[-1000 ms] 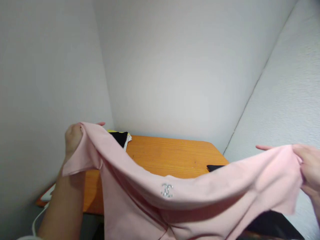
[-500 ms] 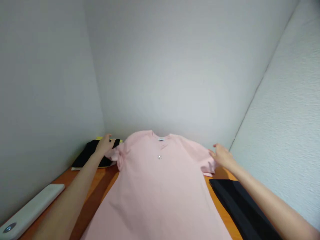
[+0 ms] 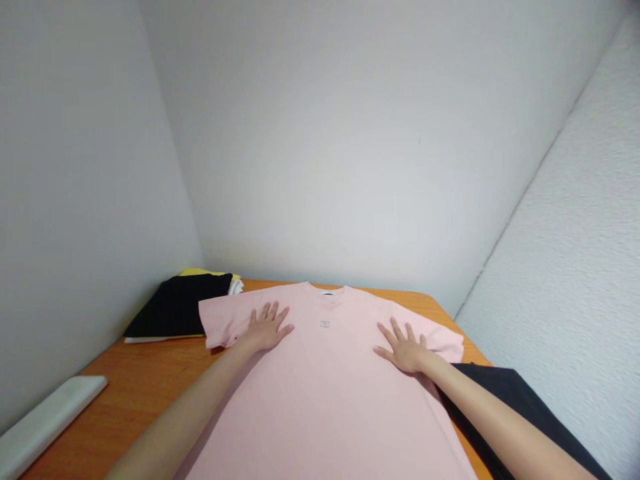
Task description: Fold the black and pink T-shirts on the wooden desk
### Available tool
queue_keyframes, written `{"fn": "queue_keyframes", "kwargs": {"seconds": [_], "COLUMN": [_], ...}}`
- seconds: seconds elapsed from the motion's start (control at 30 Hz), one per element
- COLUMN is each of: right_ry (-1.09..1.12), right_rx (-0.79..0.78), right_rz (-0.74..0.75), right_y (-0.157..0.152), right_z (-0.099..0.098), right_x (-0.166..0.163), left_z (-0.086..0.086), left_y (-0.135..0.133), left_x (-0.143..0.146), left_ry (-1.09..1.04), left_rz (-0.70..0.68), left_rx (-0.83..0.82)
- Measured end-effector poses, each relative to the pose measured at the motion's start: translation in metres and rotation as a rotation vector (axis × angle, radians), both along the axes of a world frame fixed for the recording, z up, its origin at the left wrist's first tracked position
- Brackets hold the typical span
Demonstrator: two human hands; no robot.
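Observation:
A pink short-sleeved T-shirt (image 3: 325,393) lies spread out on the wooden table, its neckline toward the far wall and a small shiny emblem on its chest. My left hand (image 3: 267,328) rests flat on the shirt near the left sleeve, fingers spread. On the other side, my right hand (image 3: 404,347) lies palm down near the right sleeve, its fingers also apart. Neither hand grips the fabric. The lower end of the shirt runs out of view at the bottom.
Folded black, yellow and white clothes (image 3: 183,305) are stacked at the back left of the table (image 3: 145,380). A white flat object (image 3: 55,420) lies along the left edge. Black folded cloth (image 3: 515,400) sits under my right forearm. Walls (image 3: 320,147) enclose the table.
Both hands have left the sleeve ends and moved inward onto the shirt's upper part. The shirt has come down flatter, with its sleeves spread outward and the table's far edge now showing.

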State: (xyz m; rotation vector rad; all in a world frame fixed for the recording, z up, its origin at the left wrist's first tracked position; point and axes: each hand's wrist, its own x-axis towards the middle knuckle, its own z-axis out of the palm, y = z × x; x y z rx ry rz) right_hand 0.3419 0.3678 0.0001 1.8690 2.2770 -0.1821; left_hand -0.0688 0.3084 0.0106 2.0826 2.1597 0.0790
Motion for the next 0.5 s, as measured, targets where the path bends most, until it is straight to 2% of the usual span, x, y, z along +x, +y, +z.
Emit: {"fn": "queue_keyframes", "kwargs": {"seconds": [0.17,0.23,0.3,0.4,0.43,0.5], "right_ry": [0.119,0.204,0.254,0.237,0.222,0.192], "right_rx": [-0.044,-0.002,0.079,0.188,0.210,0.219], "right_rz": [-0.023,0.011,0.012,-0.102,-0.153,-0.239], "right_y": [0.041,0.059,0.076,0.094,0.096,0.098], "right_z": [0.007,0.016,0.029,0.044,0.046,0.047], "right_x": [0.010,0.020,0.041,0.088,0.104,0.133], "left_z": [0.011,0.025,0.040,0.054,0.053,0.039], "left_y": [0.038,0.043,0.037,-0.002,-0.023,-0.073], "left_x": [0.017,0.028,0.047,0.100,0.125,0.186], "left_ry": [0.059,0.086,0.111,0.119,0.105,-0.084], "left_rz": [-0.022,-0.045,-0.091,-0.220,-0.283,-0.522], "left_rx": [0.045,0.086,0.156,0.251,0.254,0.256]}}
